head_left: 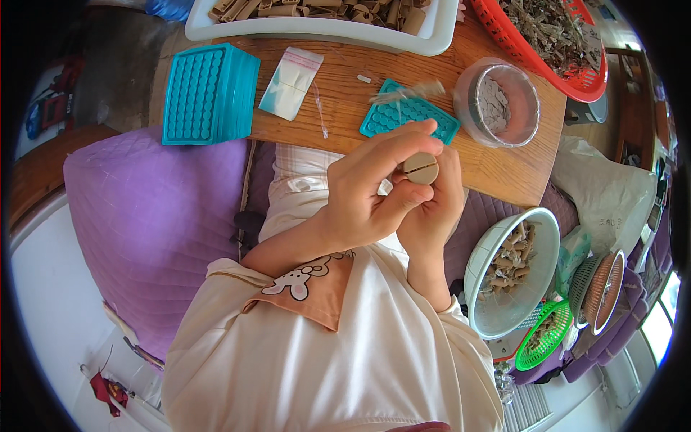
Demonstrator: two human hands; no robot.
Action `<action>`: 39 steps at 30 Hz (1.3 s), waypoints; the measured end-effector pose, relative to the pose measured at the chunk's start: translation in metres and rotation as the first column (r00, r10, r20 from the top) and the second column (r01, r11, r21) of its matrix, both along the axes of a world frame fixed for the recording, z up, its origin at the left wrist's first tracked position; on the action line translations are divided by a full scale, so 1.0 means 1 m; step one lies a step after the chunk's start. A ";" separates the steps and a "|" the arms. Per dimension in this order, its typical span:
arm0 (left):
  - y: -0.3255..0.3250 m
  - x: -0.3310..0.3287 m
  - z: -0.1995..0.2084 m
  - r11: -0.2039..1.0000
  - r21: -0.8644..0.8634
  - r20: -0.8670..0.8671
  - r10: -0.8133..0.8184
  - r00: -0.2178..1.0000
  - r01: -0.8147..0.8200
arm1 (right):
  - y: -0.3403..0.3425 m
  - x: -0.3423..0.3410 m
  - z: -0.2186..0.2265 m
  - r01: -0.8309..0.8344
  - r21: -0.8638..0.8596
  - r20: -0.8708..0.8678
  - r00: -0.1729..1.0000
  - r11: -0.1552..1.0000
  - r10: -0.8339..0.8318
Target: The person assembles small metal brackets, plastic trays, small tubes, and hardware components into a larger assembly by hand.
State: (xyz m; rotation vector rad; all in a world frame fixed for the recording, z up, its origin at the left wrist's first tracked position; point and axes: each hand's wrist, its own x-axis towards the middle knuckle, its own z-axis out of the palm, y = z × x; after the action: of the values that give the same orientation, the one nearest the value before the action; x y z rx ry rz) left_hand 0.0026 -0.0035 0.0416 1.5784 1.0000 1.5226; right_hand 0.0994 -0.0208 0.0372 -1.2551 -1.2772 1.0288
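Observation:
Both my hands are raised together over my lap at the table's near edge. Between them is a tan cylinder [420, 168], its round end toward me and a dark split line running across it. My left hand [363, 173] curls around it, with the thumb below and the fingers above. Against its far right side closes my right hand [443, 198], partly hidden behind the left. Just beyond the fingers lies a teal tray [414, 111] with rows of round cups, and a blurred clear wrapped piece [425, 90] is over its far edge.
On the wooden table [497, 169] stand a stack of teal trays [209, 93], a packet of white sheets [291, 83], a lined tub [497, 101] of grey flakes, a white bin [317, 27] of tan half-shells and a red basket [594, 79]. A pale basin [511, 273] of wrapped pieces sits right.

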 end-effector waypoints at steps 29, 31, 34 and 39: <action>-0.002 -0.013 -0.021 0.686 -0.128 0.929 -0.171 0.330 0.716 | 0.005 0.000 0.004 -0.137 0.291 0.442 0.897 0.947 -0.006; -0.002 -0.014 -0.022 0.685 -0.133 0.934 -0.156 0.323 0.716 | 0.006 -0.002 0.001 -0.128 0.340 0.445 0.895 0.932 -0.039; -0.003 -0.016 -0.022 0.657 -0.202 0.909 -0.150 0.389 0.726 | 0.004 -0.007 -0.002 -0.099 0.353 0.424 0.903 0.931 -0.065; -0.005 -0.010 -0.013 0.669 -0.221 0.922 -0.093 0.375 0.709 | 0.003 -0.018 -0.007 -0.025 0.462 0.433 0.879 0.886 -0.201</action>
State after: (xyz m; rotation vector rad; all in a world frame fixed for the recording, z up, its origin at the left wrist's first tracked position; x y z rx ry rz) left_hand -0.0074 -0.0081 0.0289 0.3586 0.3100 1.1568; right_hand 0.0816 -0.0179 0.0300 -1.2099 -1.6933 0.3105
